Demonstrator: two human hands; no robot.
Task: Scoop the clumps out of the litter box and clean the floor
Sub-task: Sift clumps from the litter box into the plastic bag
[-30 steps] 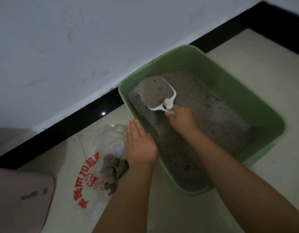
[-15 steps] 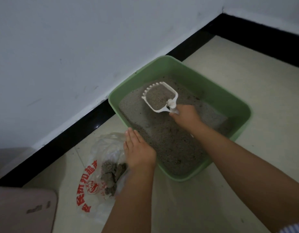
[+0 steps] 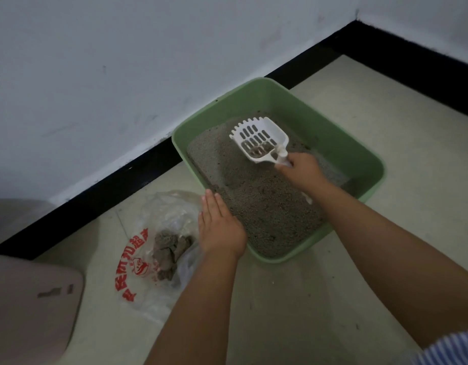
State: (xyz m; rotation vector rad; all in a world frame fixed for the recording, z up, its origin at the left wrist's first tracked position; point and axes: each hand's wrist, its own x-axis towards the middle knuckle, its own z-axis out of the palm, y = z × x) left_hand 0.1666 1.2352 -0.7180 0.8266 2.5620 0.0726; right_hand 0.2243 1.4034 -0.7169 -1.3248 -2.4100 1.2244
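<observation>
A green litter box (image 3: 359,151) sits on the floor against the wall, filled with grey litter (image 3: 256,204). My right hand (image 3: 302,171) grips the handle of a white slotted scoop (image 3: 259,139), raised over the litter with a few small dark clumps left near its back. My left hand (image 3: 219,227) lies flat with straight fingers on the box's near-left rim. Left of the box lies a clear plastic bag (image 3: 159,219) with red print, holding a pile of grey clumps (image 3: 171,251).
A black baseboard (image 3: 96,204) runs under the white wall and turns a corner at the upper right. A pale pink rounded object (image 3: 30,309) stands at the lower left. Cream floor tiles (image 3: 293,299) show a few dark specks.
The scoop was heaped with litter; the loose litter has sifted out through the slots, leaving only small clumps. The view has pulled back. My left hand stays on the rim.
</observation>
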